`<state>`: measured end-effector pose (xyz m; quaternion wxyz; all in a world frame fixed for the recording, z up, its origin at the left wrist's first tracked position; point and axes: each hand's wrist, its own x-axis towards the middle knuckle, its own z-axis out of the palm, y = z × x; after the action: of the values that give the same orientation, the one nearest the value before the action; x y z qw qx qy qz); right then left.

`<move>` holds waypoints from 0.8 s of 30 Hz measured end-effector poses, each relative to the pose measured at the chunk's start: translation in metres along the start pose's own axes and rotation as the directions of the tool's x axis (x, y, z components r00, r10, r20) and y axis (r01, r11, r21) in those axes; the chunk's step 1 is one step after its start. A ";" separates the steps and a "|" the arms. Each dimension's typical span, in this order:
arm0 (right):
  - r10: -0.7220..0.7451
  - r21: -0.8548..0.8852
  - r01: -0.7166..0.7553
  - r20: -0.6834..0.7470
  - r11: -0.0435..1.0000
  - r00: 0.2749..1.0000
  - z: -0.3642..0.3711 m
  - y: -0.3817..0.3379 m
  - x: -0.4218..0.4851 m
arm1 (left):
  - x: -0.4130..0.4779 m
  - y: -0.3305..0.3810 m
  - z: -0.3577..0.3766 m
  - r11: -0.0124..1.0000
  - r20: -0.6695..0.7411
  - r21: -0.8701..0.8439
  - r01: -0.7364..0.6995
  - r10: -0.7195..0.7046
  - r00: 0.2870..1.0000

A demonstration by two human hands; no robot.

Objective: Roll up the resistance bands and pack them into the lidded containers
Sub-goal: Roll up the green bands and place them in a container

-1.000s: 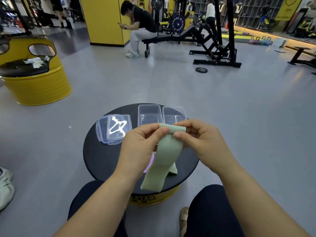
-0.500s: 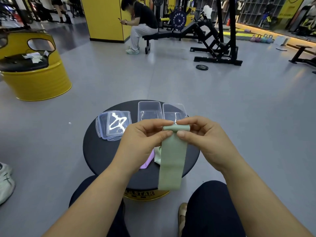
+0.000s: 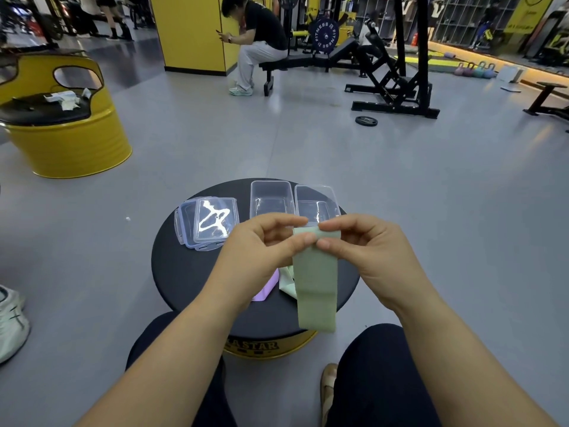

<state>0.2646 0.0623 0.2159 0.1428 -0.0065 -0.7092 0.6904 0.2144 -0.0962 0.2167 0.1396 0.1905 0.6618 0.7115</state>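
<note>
Above the near edge of the round black table (image 3: 184, 272), the left hand (image 3: 261, 254) and right hand (image 3: 369, 257) meet thumb to thumb. Each pinches the top end of the green band (image 3: 315, 288) between thumb and forefinger. That end is folded over at the fingertips, and the rest hangs flat and straight below the grip. Its free end dangles past the table's near rim. Behind the strip, near the table's middle, lie a purple band (image 3: 266, 288) and a pale band (image 3: 288, 283), both partly hidden by the left hand. At the far left edge sit stacked clear lids (image 3: 212, 221). Along the far edge two open clear boxes stand side by side, the left box (image 3: 271, 198) and the right box (image 3: 317, 201).
</note>
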 end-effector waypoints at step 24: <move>0.030 0.043 -0.028 -0.048 0.999 0.998 0.001 0.006 -0.002 | 0.001 -0.013 0.001 1.000 0.001 -0.002 -0.013 0.013 1.000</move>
<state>0.2651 0.0615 0.2092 0.1498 -0.0306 -0.6906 0.7069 0.2130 -0.0938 0.2041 0.1356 0.1951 0.6596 0.7131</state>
